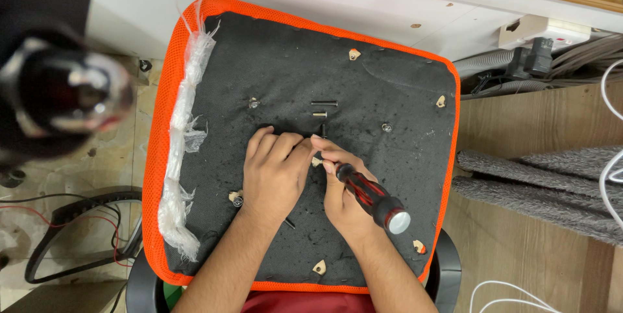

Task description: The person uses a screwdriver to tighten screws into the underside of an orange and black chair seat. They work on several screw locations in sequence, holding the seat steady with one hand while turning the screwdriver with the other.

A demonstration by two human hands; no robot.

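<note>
— Well, what is seen at the far left?

— A blurred dark object (61,95) is seen close to the camera, and black and red cables (71,222) are laid on the floor below it.

— And in the middle?

— An upturned seat base (389,47), black with an orange mesh edge, is spread out; torn clear plastic wrap (185,137) is stuck along its left edge. The left hand (276,173) is curled, fingertips pressed to the black surface. A red-and-black screwdriver (370,197) is gripped by the right hand (344,189), its tip hidden between the hands. Loose bolts (323,108) are laid just above.

— On the right?

— A white socket box (542,30) with black plugs is fixed to the wall, and a grey mat (545,183) is spread below.
</note>
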